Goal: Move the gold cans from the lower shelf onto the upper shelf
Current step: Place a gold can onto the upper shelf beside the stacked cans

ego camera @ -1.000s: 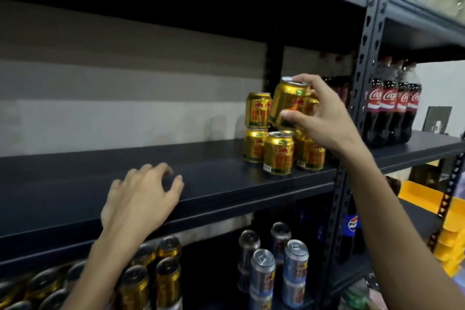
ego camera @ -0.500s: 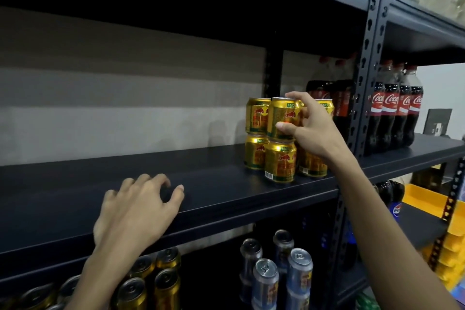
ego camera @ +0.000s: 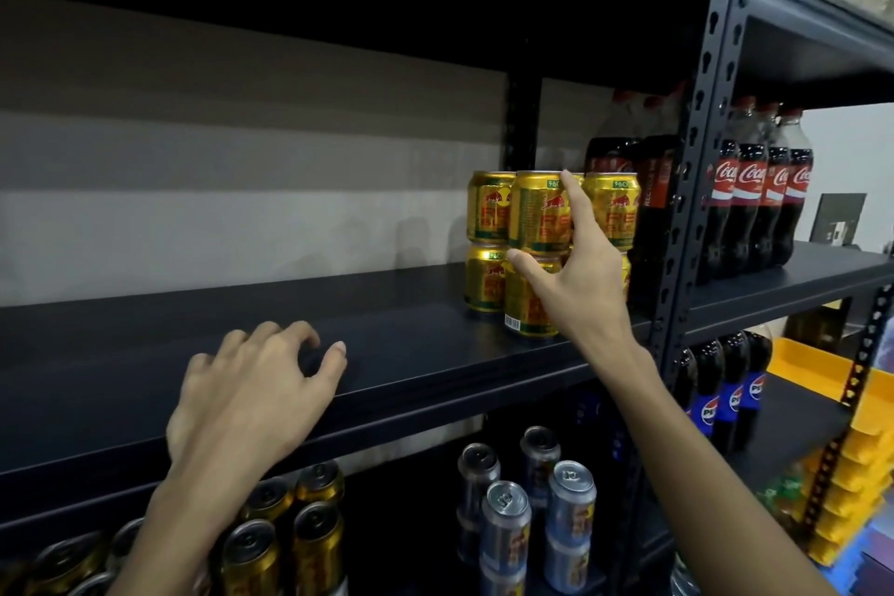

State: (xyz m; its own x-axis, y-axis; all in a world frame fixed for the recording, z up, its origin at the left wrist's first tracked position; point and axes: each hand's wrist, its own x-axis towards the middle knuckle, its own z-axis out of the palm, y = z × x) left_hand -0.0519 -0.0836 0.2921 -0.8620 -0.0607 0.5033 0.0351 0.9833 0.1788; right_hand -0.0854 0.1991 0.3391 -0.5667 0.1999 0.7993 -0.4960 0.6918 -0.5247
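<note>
On my feed the right hand's fingers [ego camera: 576,208] are straight and spread, holding nothing. The forefinger lies up along the right side of the top front can [ego camera: 537,213] and the thumb [ego camera: 520,259] reaches to where that can meets the can beneath [ego camera: 527,305]; I cannot tell whether the skin presses the metal. The right hand [ego camera: 578,288] rises from below, palm toward the stack. The gold cans [ego camera: 488,213] stand near the right end of the upper shelf [ego camera: 411,353] in two tiers, each short cylinder upright with its long axis vertical, its lid up and its red printed label facing me. Their metal is glossy. The left hand [ego camera: 256,394] rests on the shelf's near edge, far to the left, with its fingers loosely curled around nothing. The shelf board is flat, dark and matte, and a punched steel post [ego camera: 696,169] stands to its right. More gold cans [ego camera: 309,542] and silver cans [ego camera: 508,523] stand underneath, and cola bottles [ego camera: 759,194] stand past the post.
</note>
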